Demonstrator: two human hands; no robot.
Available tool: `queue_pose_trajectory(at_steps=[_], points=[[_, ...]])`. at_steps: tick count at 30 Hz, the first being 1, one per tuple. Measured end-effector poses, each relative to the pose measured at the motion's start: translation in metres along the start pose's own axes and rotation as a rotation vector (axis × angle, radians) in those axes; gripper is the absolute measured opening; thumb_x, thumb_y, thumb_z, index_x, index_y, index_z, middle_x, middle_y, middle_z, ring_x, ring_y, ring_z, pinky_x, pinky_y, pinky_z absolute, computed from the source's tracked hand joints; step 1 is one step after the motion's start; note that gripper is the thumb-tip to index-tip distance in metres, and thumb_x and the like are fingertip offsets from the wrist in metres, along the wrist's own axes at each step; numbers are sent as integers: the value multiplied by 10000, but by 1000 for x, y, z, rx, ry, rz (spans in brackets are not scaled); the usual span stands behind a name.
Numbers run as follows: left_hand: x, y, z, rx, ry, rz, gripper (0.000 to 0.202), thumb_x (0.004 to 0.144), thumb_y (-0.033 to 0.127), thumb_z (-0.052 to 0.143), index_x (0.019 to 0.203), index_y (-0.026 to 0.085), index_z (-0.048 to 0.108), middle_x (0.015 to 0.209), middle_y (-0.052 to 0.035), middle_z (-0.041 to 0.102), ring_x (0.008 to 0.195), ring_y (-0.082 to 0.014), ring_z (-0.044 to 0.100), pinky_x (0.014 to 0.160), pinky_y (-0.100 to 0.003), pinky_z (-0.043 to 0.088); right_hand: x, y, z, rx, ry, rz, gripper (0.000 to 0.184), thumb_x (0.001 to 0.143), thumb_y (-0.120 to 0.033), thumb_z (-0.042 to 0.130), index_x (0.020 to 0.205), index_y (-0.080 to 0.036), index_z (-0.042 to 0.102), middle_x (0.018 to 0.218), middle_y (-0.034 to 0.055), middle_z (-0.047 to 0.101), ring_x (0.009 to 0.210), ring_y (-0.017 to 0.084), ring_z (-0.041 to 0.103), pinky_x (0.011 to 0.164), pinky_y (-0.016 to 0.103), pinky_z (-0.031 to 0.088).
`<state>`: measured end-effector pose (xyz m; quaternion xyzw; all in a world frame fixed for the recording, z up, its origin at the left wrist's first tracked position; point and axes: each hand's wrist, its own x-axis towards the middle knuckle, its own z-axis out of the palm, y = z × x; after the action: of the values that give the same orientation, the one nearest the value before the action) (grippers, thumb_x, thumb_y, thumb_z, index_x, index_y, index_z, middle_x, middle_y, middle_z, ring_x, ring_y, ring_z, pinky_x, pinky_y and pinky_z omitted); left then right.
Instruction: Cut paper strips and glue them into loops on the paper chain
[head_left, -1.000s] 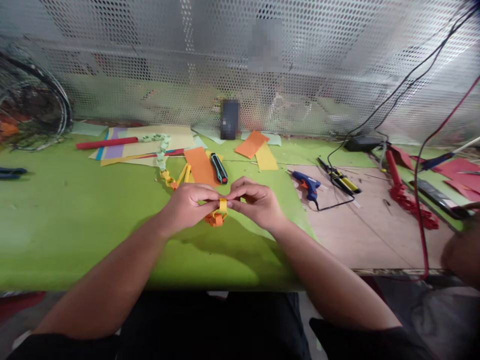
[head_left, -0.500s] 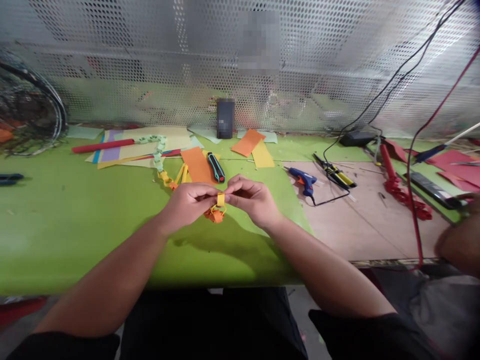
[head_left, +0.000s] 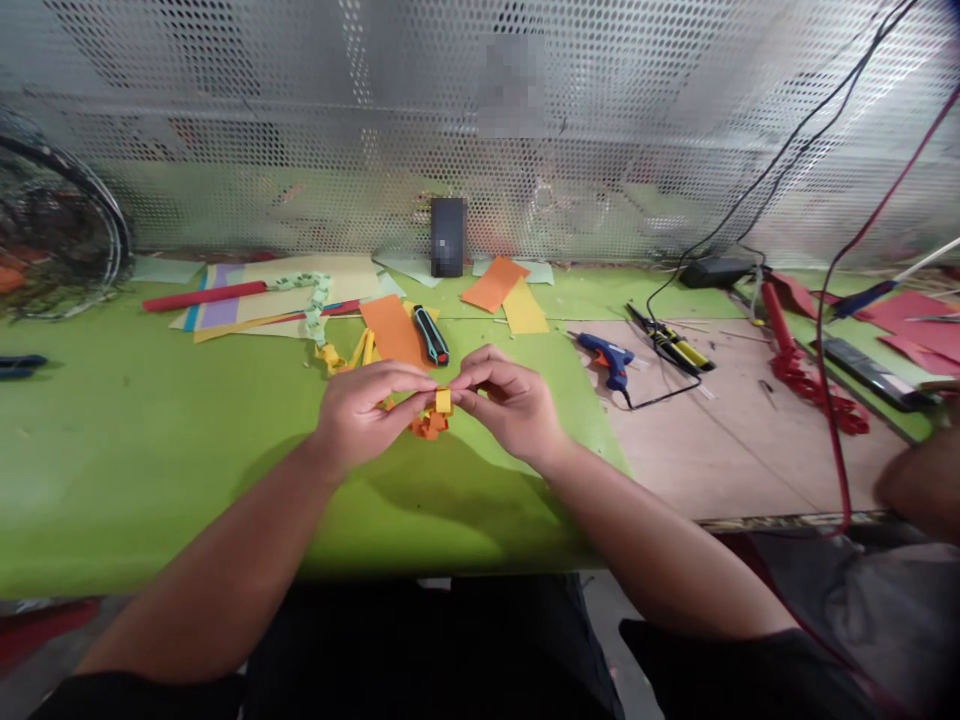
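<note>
Paper chain (head_left: 429, 425) pinched between both hands (head_left: 442, 405).

One left hand (head_left: 367, 412), one right hand (head_left: 514, 403), two paper chains (head_left: 318, 308) (head_left: 806, 390), two orange sheets (head_left: 391, 332) (head_left: 495, 284), one yellow sheet (head_left: 525, 310), one glue gun (head_left: 609, 360), one box cutter (head_left: 430, 336), one phone (head_left: 448, 237), one red tube (head_left: 204, 296), one pair of pliers (head_left: 19, 366), one adapter (head_left: 716, 272), one desk (head_left: 150, 480), one perforated metal screen (head_left: 225, 130)

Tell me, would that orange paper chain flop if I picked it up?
Probably: the paper chain looks like thin linked loops, so it should feel very light and dangle at the joints. Each loop could crush if squeezed.
</note>
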<state>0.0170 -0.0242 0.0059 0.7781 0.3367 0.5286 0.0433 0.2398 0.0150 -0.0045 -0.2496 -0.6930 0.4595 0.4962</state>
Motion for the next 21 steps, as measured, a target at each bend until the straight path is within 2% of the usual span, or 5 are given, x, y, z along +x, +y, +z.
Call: queue_pose_trajectory(at_steps=[4, 8, 14, 21], points=[[0, 3, -1, -4, -14, 41, 159, 930, 131, 799, 1033, 251, 788, 978, -38, 850, 861, -159, 810, 792, -282, 663, -1, -1, -1, -11, -17, -59, 48, 934, -303, 862, 937, -265, 833, 948, 52, 670, 885, 193, 648, 750, 367, 527], [-3, 3, -1, -15, -23, 53, 250, 891, 86, 809, 1070, 258, 777, 1008, -42, 842, 890, -168, 807, 812, -293, 663, -1, -1, -1, -23, -42, -82, 69, 931, -318, 865, 942, -265, 821, 944, 44, 656, 840, 181, 639, 703, 358, 535], [-4, 4, -3, -31, -30, 67, 278, 888, 83, 810, 1098, 261, 768, 1021, -49, 840, 903, -173, 811, 832, -281, 666, -4, -9, 0, 14, -101, -147, 97, 946, -247, 848, 1017, -238, 784, 995, 55, 695, 835, 164, 685, 773, 361, 605], [0, 8, -1, -9, 9, 154, 263, 877, 55, 822, 1072, 219, 760, 982, -46, 839, 875, -154, 811, 813, -246, 668, -5, -8, 2, -58, -29, -223, 86, 945, -209, 846, 962, -210, 762, 914, 44, 711, 839, 165, 700, 743, 329, 596]])
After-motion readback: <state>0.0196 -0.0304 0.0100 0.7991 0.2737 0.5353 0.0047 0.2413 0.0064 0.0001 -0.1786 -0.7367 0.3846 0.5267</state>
